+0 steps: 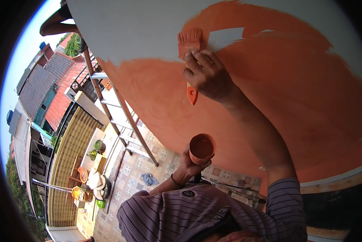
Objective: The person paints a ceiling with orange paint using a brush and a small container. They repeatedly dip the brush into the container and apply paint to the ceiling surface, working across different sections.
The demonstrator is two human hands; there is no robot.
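My right hand [209, 76] is closed around the handle of a wide paintbrush [190, 42]. The brush's bristles point upward, coated in orange-brown paint, and lie against the wall [265, 97] at the left end of an unpainted patch [225, 37]. The tip of its orange handle sticks out below my fist. Lower down and nearer my chest, my left hand [184, 168] grips a round paint cup [202, 147] from the side. Orange-brown paint shows inside the cup, and its rim is smeared with it. Fresh orange covers much of the wall; the upper part is pale grey.
A stepladder [115, 107] stands left of the wall, with another person's bare limb [60, 22] near its top. On the patterned tile floor lies a blue-grey rag [149, 179]. Buckets, a green container [101, 204] and potted plants [94, 154] line the fence at left.
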